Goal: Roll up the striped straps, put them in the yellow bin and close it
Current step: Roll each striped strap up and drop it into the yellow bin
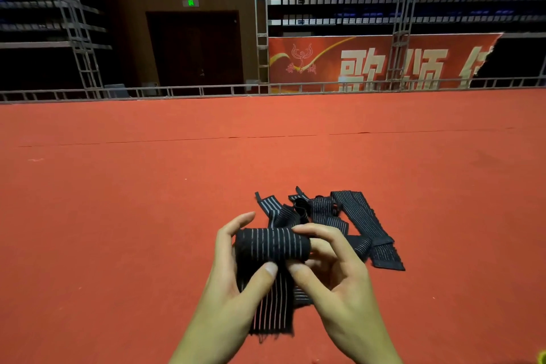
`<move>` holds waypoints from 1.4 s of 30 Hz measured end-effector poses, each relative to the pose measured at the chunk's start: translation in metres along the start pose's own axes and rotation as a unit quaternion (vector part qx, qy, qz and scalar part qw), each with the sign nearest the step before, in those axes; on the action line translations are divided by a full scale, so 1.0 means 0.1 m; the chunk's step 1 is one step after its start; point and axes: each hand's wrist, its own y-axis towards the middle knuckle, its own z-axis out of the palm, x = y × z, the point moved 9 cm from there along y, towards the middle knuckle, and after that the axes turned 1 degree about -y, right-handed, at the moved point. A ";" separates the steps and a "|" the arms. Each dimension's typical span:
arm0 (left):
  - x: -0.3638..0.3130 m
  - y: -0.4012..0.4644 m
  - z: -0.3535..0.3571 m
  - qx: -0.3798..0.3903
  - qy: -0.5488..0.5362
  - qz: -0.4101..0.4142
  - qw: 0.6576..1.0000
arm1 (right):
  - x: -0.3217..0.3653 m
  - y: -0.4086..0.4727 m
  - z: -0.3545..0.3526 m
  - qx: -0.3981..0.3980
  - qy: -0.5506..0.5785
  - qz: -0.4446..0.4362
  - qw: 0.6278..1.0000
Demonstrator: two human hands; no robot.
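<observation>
Strap [273, 245], black with thin pale lengthwise stripes, sits part-rolled in the lower middle of the frame, its tight roll lying crosswise and a loose frayed tail hanging down below it. The left hand [233, 281] grips the roll's left end, thumb pressed on its front; the right hand [334, 269] pinches the right end with curled fingers. Just behind, right of centre, more striped straps [351, 224] lie in a loose crumpled heap on the red carpet [118, 201], overlapping one another.
</observation>
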 end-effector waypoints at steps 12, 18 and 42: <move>-0.07 0.00 -0.03 -0.016 -0.016 0.005 1.000 | -0.16 -0.04 0.02 0.005 0.013 0.003 1.000; -0.04 0.00 -0.02 0.018 -0.036 -0.006 0.999 | -0.12 -0.03 -0.05 0.009 0.007 0.025 1.000; 0.03 0.02 -0.08 -0.033 -0.092 -0.047 0.994 | 0.06 -0.09 -0.02 0.017 0.011 -0.092 0.996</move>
